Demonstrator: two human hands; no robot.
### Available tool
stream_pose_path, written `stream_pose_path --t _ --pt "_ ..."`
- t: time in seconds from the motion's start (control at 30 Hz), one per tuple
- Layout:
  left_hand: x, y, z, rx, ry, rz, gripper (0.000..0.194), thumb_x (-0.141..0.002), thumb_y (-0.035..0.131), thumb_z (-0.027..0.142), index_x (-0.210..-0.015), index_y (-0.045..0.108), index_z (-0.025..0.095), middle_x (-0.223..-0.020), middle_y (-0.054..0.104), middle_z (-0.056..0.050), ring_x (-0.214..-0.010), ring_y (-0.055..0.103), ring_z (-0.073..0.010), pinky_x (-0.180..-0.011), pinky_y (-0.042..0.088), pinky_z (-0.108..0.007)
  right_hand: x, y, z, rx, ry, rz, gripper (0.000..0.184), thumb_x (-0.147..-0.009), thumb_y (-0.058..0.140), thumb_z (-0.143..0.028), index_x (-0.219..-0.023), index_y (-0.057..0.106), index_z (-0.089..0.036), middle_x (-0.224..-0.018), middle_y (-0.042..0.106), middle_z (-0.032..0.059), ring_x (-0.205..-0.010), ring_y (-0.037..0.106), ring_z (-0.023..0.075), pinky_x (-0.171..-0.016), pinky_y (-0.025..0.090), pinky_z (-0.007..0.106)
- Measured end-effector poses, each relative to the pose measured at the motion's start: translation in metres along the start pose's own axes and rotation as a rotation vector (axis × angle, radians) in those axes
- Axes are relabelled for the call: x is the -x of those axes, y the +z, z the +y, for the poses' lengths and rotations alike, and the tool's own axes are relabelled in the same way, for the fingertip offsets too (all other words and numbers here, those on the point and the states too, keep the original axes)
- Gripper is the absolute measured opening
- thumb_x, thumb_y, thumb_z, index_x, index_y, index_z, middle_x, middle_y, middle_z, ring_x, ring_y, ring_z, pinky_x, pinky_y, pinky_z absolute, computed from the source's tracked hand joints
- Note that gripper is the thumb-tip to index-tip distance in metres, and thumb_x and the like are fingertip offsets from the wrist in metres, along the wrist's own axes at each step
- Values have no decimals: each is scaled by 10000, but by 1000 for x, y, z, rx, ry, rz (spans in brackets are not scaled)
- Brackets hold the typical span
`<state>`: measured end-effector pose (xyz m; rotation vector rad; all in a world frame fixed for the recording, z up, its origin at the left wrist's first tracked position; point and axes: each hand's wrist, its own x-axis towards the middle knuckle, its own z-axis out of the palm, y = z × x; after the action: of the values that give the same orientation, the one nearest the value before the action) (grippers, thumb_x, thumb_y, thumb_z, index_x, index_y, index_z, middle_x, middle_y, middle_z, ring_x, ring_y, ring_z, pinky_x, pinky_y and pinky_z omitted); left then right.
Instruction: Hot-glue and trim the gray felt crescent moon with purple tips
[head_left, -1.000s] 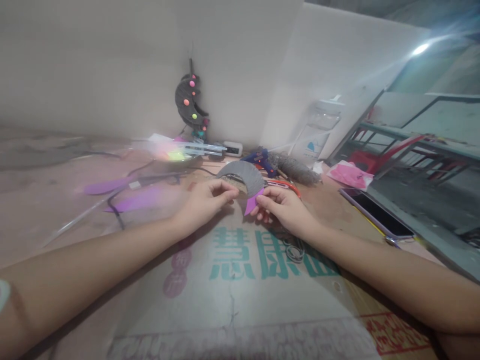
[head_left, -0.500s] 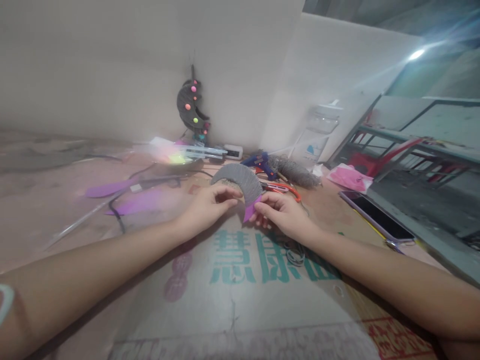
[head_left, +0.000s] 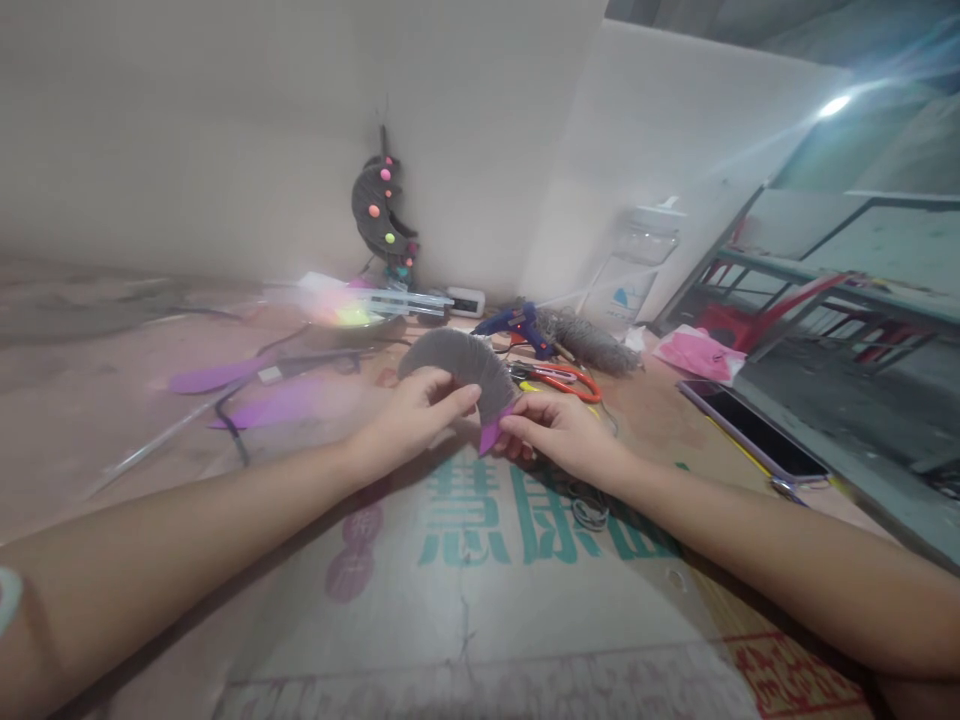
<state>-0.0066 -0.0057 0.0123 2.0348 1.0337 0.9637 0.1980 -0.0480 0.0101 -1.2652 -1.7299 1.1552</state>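
Note:
Between my two hands is a crescent wrapped in grey yarn (head_left: pixel 465 362), with a bare purple tip (head_left: pixel 490 436) at its lower right end. My left hand (head_left: pixel 435 405) grips the crescent's inner side, thumb in front and fingers curled behind it. At the purple tip, my right hand (head_left: pixel 544 425) pinches with thumb and fingers. Just beyond lie orange-handled scissors (head_left: pixel 566 380), a blue glue gun (head_left: pixel 521 325) and a bundle of grey yarn (head_left: pixel 592 342).
A decorated dark crescent (head_left: pixel 379 210) hangs on the wall. Purple pieces (head_left: pixel 214 376) and glue sticks (head_left: pixel 409 300) lie left. On the right are a clear bottle (head_left: pixel 637 265), a pink packet (head_left: pixel 699 353) and a phone (head_left: pixel 754 430). Printed cardboard (head_left: pixel 450 610) covers the front.
The crescent has shifted slightly left and turned, showing more of its grey face. My left hand holds it further round its inner curve; the purple tip has moved a little down and left.

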Motion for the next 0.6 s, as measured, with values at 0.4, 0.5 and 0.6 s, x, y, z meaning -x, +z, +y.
stream_pose_path --t 0.4,0.5,0.6 --pt "-2 1 -4 -75 -21 59 392 -869 495 483 -619 530 182 -626 535 7 -650 527 -160 -642 382 -294 5 -1 -5 261 -190 280 223 -864 603 -381 -753 592 -188 -600 548 -36 -509 488 97 -500 392 228" --pt "-2 2 -4 -87 -16 65 399 -860 491 488 -599 507 186 -612 512 10 -636 507 -158 -630 372 -295 4 0 -5 322 -160 245 249 -871 591 -376 -727 628 -177 -587 558 -30 -516 484 97 -502 371 225" --pt "-1 2 -2 -81 -18 57 388 -855 486 484 -602 486 190 -612 494 17 -621 481 -150 -623 361 -293 3 -1 -5 333 -133 202 258 -879 572 -364 -721 640 -172 -577 557 -31 -511 474 95 -501 357 225"
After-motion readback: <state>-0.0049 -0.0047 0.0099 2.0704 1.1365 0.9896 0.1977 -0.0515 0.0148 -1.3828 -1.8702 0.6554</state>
